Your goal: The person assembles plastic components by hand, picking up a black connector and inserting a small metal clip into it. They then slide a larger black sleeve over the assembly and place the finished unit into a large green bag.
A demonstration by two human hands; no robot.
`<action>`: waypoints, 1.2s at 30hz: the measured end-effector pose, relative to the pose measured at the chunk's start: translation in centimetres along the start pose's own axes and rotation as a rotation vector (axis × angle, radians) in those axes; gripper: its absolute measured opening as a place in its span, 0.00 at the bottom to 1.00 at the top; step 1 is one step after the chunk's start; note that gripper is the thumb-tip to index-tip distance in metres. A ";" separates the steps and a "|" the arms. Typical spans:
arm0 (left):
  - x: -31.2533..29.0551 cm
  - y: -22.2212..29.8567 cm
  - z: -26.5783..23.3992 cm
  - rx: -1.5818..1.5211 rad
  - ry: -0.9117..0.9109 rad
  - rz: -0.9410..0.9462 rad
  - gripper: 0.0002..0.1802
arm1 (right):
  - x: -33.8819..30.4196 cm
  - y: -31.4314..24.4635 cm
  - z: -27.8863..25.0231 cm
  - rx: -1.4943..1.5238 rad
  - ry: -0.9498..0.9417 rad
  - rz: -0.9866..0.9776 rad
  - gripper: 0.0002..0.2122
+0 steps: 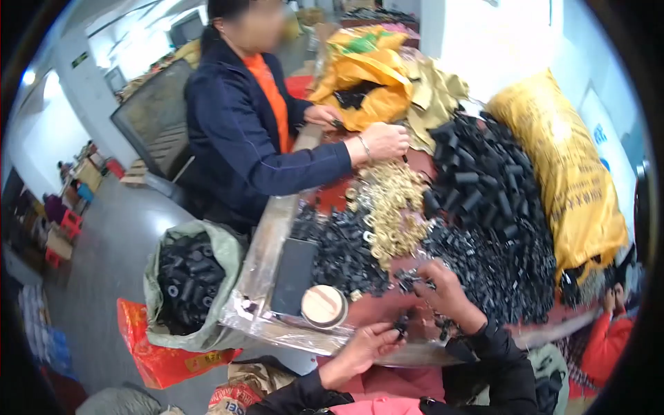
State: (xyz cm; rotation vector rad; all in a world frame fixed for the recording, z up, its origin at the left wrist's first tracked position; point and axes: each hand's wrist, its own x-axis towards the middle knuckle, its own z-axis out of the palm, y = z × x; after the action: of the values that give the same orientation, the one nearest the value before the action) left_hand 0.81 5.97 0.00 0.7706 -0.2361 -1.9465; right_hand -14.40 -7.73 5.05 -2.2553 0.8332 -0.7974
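My left hand [365,351] is closed at the table's near edge, pinching a small black part [401,324] between thumb and fingers. Farther in and to the right, my right hand [448,294] reaches over the heap, its fingertips closed around small dark pieces [409,279]; their exact kind is too small to make out. Beyond it spreads a pile of small black parts [353,252], and a heap of pale yellow rings [394,207] lies farther back. On the right are many short black tubes [481,180].
Across the table's left side a co-worker in a dark jacket [242,138] handles small parts. A round tin [324,306] and a dark flat board [294,273] lie near the left edge. A green sack of black parts [155,277] stands on the floor. Yellow sacks [564,166] border the right.
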 end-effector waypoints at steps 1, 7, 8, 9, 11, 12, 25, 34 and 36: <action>0.2 0.0 -0.4 -0.006 -0.033 -0.024 0.15 | 1.7 1.0 0.1 0.009 -0.011 -0.033 0.08; 0.5 0.7 0.0 0.024 -0.079 -0.028 0.14 | 5.6 7.5 2.9 -0.551 -0.001 -0.006 0.09; 0.6 0.8 -0.1 0.010 -0.093 -0.020 0.14 | 5.5 7.6 3.0 -0.550 -0.007 -0.006 0.09; 0.7 0.9 -0.1 -0.001 -0.108 -0.014 0.14 | 5.5 7.5 2.9 -0.501 0.043 -0.034 0.08; 0.8 0.8 0.0 -0.001 -0.090 -0.004 0.14 | 5.2 7.3 2.6 -0.407 0.149 -0.085 0.08; 0.9 0.8 0.1 0.001 -0.072 0.012 0.14 | 5.0 7.4 2.5 -0.409 0.151 -0.082 0.08; 0.8 0.2 0.5 0.006 -0.056 0.072 0.14 | 4.9 7.7 2.6 -0.666 0.122 -0.004 0.09; 1.1 -0.3 0.1 -0.013 -0.023 0.110 0.13 | 4.6 8.3 2.7 -0.714 0.074 -0.124 0.06; 1.2 -0.3 -0.1 -0.027 -0.038 0.137 0.13 | 4.5 8.1 2.9 -0.711 0.044 -0.141 0.06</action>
State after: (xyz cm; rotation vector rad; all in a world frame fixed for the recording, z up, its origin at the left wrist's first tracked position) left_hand 0.25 5.13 -0.67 0.6820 -0.2780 -1.8323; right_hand -12.44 -15.12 -0.99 -2.9505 1.1174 -0.6798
